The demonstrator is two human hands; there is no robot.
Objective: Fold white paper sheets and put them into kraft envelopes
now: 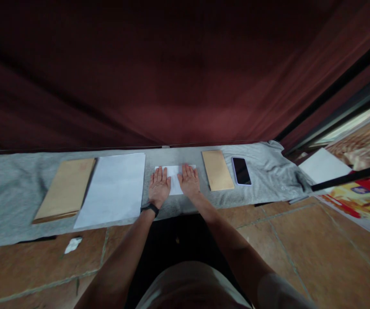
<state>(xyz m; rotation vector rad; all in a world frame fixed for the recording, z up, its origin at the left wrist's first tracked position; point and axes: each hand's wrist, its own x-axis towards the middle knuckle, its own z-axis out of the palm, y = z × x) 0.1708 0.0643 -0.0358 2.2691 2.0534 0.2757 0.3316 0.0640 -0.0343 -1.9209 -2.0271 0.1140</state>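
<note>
Both palms press flat on a small white folded paper (174, 180) that lies on the grey cloth (178, 154). My left hand (159, 185) covers its left part, fingers stretched forward, with a dark band on the wrist. Over the right part lies my right hand (189, 181), also open and flat. Left of my hands is a large white sheet of paper (114, 189). To the right rests a single brown envelope (217, 170).
A stack of brown envelopes (65, 184) is at the far left. A phone (242, 171) lies right of the single envelope. Behind hangs a dark red curtain (185, 86). A colourful box (362, 199) and a crumpled white scrap (73, 244) are on the tiled floor (326, 253).
</note>
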